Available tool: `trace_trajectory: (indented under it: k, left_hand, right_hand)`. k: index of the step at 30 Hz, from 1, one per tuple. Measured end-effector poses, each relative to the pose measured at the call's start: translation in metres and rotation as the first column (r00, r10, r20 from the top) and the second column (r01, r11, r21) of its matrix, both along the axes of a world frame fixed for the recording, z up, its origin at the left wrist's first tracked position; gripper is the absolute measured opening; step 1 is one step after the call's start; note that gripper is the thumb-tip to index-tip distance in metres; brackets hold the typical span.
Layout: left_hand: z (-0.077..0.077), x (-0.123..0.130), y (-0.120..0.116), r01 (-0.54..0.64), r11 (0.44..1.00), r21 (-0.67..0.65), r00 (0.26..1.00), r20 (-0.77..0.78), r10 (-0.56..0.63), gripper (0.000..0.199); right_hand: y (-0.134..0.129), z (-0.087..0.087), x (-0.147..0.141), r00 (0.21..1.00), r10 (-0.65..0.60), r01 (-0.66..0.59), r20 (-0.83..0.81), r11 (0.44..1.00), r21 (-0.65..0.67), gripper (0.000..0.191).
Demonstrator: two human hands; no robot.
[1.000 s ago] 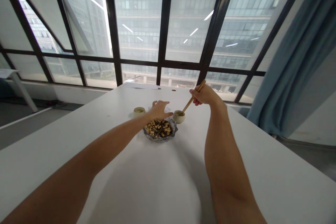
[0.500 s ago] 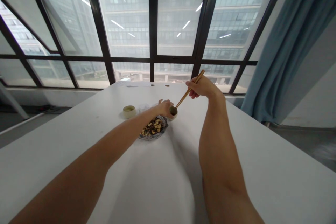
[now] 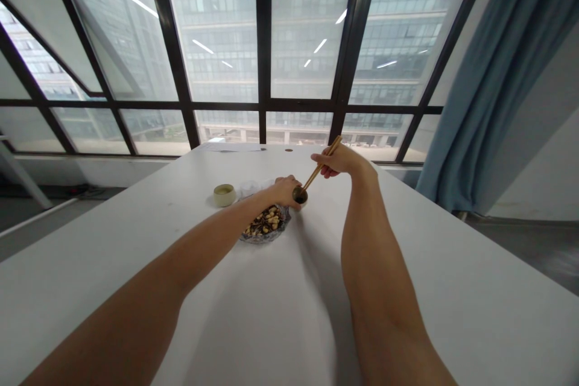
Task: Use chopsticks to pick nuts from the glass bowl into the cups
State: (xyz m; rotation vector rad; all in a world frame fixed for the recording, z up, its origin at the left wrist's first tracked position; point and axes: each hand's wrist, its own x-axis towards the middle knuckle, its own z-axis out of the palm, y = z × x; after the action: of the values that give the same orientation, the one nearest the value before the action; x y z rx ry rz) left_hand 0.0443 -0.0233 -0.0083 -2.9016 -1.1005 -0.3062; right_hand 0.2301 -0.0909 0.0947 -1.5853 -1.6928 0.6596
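Observation:
My right hand (image 3: pixel 337 160) is closed around a pair of wooden chopsticks (image 3: pixel 319 167), whose tips reach down into a small round cup (image 3: pixel 302 200). My left hand (image 3: pixel 286 190) grips that cup from its left side, and its mouth tilts toward me. Dark bits show inside the cup, too small to name. Beneath my left wrist stands a clear glass bowl (image 3: pixel 265 237) full of pale, nut-like pieces mixed with dark, thin ones (image 3: pixel 266 221). My left forearm hides part of this bowl.
A second small pale-green cup (image 3: pixel 224 195) stands to the left on the white table (image 3: pixel 271 301). Behind my left forearm sits a clear, see-through object (image 3: pixel 249 187), partly hidden. Flat papers (image 3: pixel 226 147) and two small round spots lie near the far edge, before the windows.
My right hand has come down and a little left, pushing the chopstick tips deeper into the cup. The cup in my left hand has shifted slightly and tilts more toward me.

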Motion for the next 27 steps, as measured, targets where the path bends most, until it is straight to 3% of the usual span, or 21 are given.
trace_trajectory:
  k: [5,8,14,19,22,27]
  left_hand:
    - [-0.002,-0.003,0.005,-0.040,0.999,-0.033,0.999,0.028,0.041,0.068]
    - [-0.004,-0.005,0.010,-0.105,0.991,-0.078,0.994,0.034,0.108,0.072]
    - [-0.011,-0.025,0.015,-0.144,0.987,-0.077,0.989,0.016,0.145,0.071]
    - [-0.021,-0.082,0.011,-0.121,0.990,0.071,0.979,0.172,0.107,0.045]
    - [-0.028,-0.130,0.008,-0.212,0.962,0.170,0.941,0.301,0.154,0.039]
    - [-0.048,-0.200,0.006,-0.397,0.896,0.198,0.844,0.463,0.272,0.034]
  right_hand:
    - [-0.002,0.003,-0.005,0.999,-0.050,0.049,0.022,0.999,0.024,0.040]
    - [-0.005,0.007,-0.007,0.996,-0.093,0.092,0.003,0.986,0.136,0.038]
    - [-0.006,0.013,-0.008,0.997,-0.021,0.045,-0.074,0.940,0.339,0.033]
    - [-0.007,0.015,-0.022,0.984,0.114,-0.062,-0.136,0.941,0.334,0.034]
    - [-0.008,0.012,-0.036,0.973,0.209,-0.186,-0.097,0.961,0.205,0.036]
    - [-0.001,0.002,-0.058,0.950,0.311,-0.311,-0.006,0.950,0.013,0.035]
